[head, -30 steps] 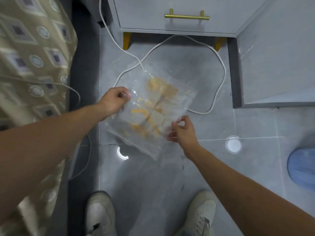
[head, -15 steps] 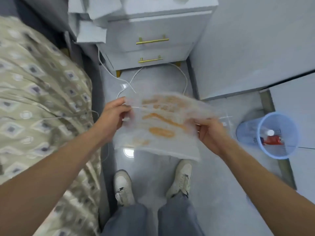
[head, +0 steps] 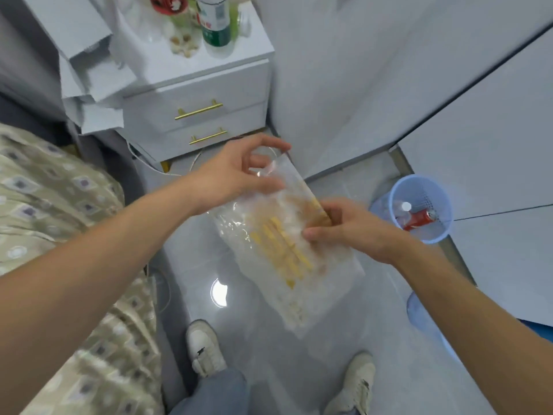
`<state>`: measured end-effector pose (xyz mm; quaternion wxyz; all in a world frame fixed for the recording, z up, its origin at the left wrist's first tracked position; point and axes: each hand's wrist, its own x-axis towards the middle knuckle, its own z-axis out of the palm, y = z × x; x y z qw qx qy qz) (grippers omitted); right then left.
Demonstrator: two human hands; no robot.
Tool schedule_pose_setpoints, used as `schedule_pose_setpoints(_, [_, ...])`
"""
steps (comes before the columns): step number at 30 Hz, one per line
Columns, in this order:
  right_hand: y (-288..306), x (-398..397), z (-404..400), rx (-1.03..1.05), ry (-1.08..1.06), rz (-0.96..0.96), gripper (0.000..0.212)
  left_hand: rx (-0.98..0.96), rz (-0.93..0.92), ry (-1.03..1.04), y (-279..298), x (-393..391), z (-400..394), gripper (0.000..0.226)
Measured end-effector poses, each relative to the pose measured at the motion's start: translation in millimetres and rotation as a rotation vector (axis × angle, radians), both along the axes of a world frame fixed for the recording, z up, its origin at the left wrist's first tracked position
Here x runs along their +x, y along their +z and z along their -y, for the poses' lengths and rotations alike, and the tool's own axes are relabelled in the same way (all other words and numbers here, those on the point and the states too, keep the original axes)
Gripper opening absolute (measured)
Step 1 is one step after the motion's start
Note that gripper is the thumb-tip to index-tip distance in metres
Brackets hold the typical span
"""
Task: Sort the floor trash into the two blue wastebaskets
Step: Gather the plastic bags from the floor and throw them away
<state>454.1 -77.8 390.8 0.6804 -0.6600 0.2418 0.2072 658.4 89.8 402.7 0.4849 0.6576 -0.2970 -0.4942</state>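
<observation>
While both hands hold it up, the bag is off the floor.
Change: plastic bag (head: 287,250) lifted from the floor, turned lengthwise, nearer the blue wastebasket (head: 420,208).
Meaning: probably ready to drop in.
Fingers: left hand (head: 236,172) pinches the top edge; right hand (head: 350,229) pinches the side.
Look: clear, crinkled, yellow printing.

Green bottle label (head: 216,23) and red can (head: 419,218): print probably too blurred.

place: probably a home bedroom | cues: patterned bedding (head: 54,205), white nightstand (head: 191,94) with gold-handled drawers
</observation>
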Motion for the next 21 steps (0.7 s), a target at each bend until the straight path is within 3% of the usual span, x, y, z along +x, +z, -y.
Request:
schedule_pose_setpoints(3, [-7, -39, 10, 0.023, -0.260, 0.050, 0.020, 0.094, 0.022, 0.049, -2, -14, 22, 0.038])
schedule_pose_setpoints(6, [-17, -89, 30, 0.103, -0.583, 0.054, 0.015, 0.126, -0.255, 0.089, -19, -42, 27, 0.078])
schedule_pose_setpoints(8, [-24, -118, 41, 0.150, -0.707, 0.050, 0.022, 0.156, -0.298, -0.008, -33, -84, 40, 0.072])
schedule_pose_setpoints(11, [-28, -165, 62, 0.142, -0.731, 0.032, 0.035, 0.150, -0.195, -0.055, -41, -154, 80, 0.016])
schedule_pose_setpoints(15, [-30, -235, 101, 0.131, -0.700, -0.002, 0.031, 0.121, -0.189, -0.063, -38, -213, 128, 0.029])
schedule_pose_setpoints(21, [-25, -318, 144, 0.364, -0.936, 0.081, 0.042, 0.105, -0.253, -0.069, -40, -282, 195, 0.029])
